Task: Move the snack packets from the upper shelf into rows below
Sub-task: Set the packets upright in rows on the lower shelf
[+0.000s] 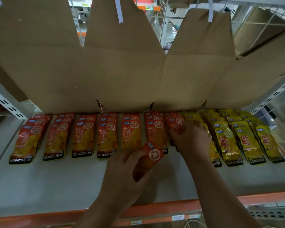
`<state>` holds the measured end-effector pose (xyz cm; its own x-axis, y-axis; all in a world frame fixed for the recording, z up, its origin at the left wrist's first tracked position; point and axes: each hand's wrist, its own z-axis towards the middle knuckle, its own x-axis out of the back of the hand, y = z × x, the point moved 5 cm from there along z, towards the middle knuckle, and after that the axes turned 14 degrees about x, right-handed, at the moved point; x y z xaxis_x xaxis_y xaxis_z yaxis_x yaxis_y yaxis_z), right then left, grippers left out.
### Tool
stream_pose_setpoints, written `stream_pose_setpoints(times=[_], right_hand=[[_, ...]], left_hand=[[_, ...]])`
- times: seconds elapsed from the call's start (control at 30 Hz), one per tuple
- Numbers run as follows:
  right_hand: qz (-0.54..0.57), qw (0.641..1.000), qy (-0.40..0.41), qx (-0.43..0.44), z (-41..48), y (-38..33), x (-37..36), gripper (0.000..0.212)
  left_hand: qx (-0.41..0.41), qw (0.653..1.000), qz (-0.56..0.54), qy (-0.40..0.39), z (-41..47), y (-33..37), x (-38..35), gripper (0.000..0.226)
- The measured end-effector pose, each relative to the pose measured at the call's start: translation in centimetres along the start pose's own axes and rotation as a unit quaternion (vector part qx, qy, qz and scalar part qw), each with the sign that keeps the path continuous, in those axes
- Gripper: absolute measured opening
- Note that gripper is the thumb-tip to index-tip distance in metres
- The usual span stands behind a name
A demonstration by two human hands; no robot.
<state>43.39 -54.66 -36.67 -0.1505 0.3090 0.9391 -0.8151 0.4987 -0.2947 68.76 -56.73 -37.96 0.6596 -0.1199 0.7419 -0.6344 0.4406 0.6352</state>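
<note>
Several rows of red snack packets (pixel 82 135) lie overlapped on the white lower shelf (pixel 56 183), and rows of yellow packets (pixel 247 142) fill its right part. My left hand (pixel 128 167) grips one red packet (pixel 148 159) a little above the shelf, in front of the rows. My right hand (pixel 191 139) rests with curled fingers on the rightmost red row (pixel 173 124), at the border with the yellow packets; whether it pinches a packet is hidden.
Open cardboard boxes (pixel 122 76) with raised flaps stand behind the rows and block the back of the shelf. Slotted grey uprights (pixel 7 102) flank both sides. An orange rail (pixel 155 211) with price tags runs along the shelf's front edge.
</note>
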Motion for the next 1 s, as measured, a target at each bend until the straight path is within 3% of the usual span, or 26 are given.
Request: stream_pose_setpoints(times=[0.17,1.0], right_hand=[[-0.016,1.0,-0.015,0.005,0.24,-0.32,-0.01,0.056],[-0.029,0.999,-0.036,0.011,0.78,-0.76,0.18,0.055]], left_hand=[[0.011,0.999,0.001,0.043,0.23,-0.05,0.19,0.049],[0.009,1.0,0.01,0.016,0.16,-0.12,-0.09,0.049]])
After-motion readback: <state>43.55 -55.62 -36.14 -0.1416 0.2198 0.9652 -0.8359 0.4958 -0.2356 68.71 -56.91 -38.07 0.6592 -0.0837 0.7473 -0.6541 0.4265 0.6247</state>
